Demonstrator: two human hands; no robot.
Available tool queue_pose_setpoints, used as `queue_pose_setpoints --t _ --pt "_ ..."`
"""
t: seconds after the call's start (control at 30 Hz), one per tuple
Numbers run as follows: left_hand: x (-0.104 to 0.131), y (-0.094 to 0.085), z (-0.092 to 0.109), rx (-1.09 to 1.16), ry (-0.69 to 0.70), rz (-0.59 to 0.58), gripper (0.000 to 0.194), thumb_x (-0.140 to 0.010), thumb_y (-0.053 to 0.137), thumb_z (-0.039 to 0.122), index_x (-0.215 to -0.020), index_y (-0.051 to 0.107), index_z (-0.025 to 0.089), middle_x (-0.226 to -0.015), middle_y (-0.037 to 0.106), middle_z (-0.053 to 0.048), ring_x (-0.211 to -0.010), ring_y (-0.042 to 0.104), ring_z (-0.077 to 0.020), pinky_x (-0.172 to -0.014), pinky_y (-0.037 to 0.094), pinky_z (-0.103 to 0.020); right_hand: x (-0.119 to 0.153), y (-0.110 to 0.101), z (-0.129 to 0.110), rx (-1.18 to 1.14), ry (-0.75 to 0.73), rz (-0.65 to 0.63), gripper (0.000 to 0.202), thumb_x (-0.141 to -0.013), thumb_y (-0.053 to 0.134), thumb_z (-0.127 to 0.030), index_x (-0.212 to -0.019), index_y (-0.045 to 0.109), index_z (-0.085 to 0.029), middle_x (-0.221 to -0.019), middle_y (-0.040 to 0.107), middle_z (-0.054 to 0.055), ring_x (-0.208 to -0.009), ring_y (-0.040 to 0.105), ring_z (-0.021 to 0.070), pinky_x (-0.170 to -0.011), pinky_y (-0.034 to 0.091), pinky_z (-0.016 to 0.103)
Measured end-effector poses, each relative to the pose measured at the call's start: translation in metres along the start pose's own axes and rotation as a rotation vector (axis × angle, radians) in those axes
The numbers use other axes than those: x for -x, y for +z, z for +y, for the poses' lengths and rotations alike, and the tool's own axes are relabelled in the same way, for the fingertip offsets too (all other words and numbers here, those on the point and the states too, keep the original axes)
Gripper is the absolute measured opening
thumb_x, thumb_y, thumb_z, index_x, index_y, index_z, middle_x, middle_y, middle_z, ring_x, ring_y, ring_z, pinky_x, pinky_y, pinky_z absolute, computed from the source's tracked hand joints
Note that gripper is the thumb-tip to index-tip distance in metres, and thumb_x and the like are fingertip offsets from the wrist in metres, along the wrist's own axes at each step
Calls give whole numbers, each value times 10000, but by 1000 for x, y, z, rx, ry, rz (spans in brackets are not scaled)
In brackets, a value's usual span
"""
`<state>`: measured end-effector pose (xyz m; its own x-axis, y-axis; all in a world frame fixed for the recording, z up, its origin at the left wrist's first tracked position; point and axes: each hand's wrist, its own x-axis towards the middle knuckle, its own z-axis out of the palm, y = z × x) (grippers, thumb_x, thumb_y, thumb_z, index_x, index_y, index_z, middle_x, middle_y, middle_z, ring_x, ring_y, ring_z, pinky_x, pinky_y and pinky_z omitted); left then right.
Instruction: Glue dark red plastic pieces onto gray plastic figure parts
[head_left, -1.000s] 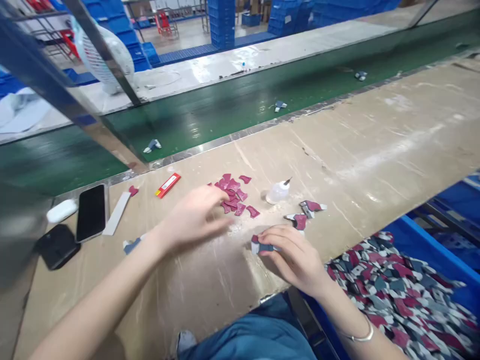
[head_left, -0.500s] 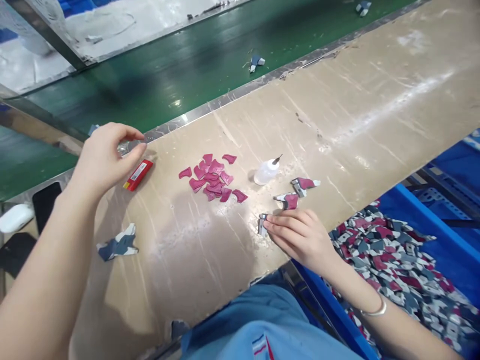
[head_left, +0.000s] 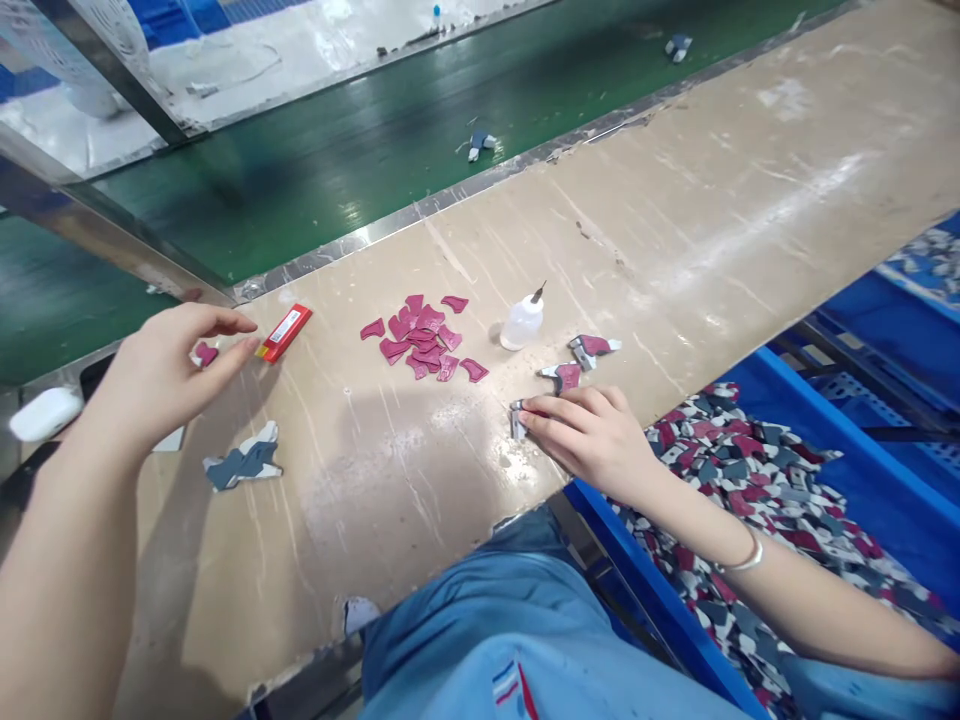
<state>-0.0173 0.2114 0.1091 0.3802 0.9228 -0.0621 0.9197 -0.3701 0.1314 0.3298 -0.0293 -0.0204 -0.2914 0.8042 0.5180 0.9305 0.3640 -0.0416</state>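
Note:
My left hand [head_left: 176, 365] hovers over the left part of the table, thumb and fingers apart, holding nothing. Its fingertips are close to a red box with a white label [head_left: 286, 330]. A small maroon piece [head_left: 205, 353] shows in the gap between thumb and fingers. Below lie grey-and-white moulded parts [head_left: 244, 460]. At the near edge of the table, the fingers of my right hand [head_left: 592, 440] are closed on a small grey-white moulded part [head_left: 517, 420], partly hidden by them. Just beyond it lie two grey-and-maroon moulded parts [head_left: 564, 376].
A pile of maroon pieces [head_left: 424, 340] lies mid-table beside a white needle-tipped bottle [head_left: 523, 318]. Behind runs a green conveyor belt [head_left: 322, 180] carrying a few parts. A blue bin [head_left: 885, 490] full of parts stands at right. A white case [head_left: 46, 413] is at far left.
My left hand has moved down and left, away from above the red box. The maroon piece near it has come into sight. My right hand stays on its part; the view has shifted slightly.

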Motion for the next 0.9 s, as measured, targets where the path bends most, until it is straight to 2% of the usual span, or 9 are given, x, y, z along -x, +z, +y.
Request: queue_pose_setpoints --t 0.17,0.27,0.37,0.5,0.6,0.67,0.77,0.83,0.9 --pt "11 0 2 -20 -3 32 601 -816 370 604 -1071 705 175 -1113 761 -115 -998 680 -291 -922 525 -411 12 -5 4 -96 67 73 272 -1076 679 -252 -1341 737 -277 -1213 868 46 -1196 731 263 -1017 511 417" --pt "13 5 -1 4 11 -3 599 -803 364 621 -1045 696 185 -1115 766 -142 -1017 686 -319 -885 510 -405 12 -3 6 -111 99 3 431 -1045 726 -367 -1468 698 -284 -1430 798 81 -1427 658 329 -1169 499 497" --pt "14 9 -9 25 0 -11 584 -800 371 640 -1047 682 211 -1147 771 -144 -1038 688 -335 -869 503 -410 11 2 16 -92 94 -80 386 -1070 682 -412 -1432 735 -291 -1449 791 78 -1488 630 360 -1292 427 619" --pt "20 8 -23 41 -21 24 561 -820 404 664 -1048 694 241 -1164 784 -103 -1003 678 -310 -816 489 -379 26 2 48 -86 214 4 220 -1081 655 -364 -1162 835 -267 -1274 851 90 -1378 717 366 -1223 527 670" --pt "25 8 -37 94 -22 6 452 -886 487 606 -1076 694 251 -1216 786 -62 -1000 674 -270 -763 477 -317 41 -5 78 -56 269 55 188 -1053 685 -342 -1111 837 -246 -1205 850 130 -1296 751 404 -1086 618 677" --pt "25 11 -46 156 -3 -2 364 -925 534 556 -1056 687 253 -1218 793 -57 -1030 698 -273 -772 496 -304 39 -14 92 8 272 85 166 -1029 720 -363 -1099 822 -253 -1161 845 142 -1203 774 432 -997 634 692" --pt "21 21 -54 222 73 48 328 -959 558 563 -986 693 265 -1083 813 -50 -992 735 -292 -830 549 -335 6 -34 89 75 251 337 116 -1000 750 -309 -1105 798 -300 -1019 827 120 -995 791 390 -842 631 584" --pt "19 26 -54 245 118 66 347 -983 554 575 -979 710 266 -1028 815 -52 -958 751 -299 -881 581 -373 -35 -47 66 3 182 544 150 -1029 679 -252 -1115 780 -321 -891 788 86 -846 757 321 -768 588 506" --pt "21 29 -51 262 127 48 367 -997 541 575 -996 730 260 -1038 827 -70 -987 772 -320 -931 605 -421 -87 -53 30 -187 149 395 206 -1055 613 -199 -1137 760 -319 -940 792 68 -860 746 264 -781 589 436"
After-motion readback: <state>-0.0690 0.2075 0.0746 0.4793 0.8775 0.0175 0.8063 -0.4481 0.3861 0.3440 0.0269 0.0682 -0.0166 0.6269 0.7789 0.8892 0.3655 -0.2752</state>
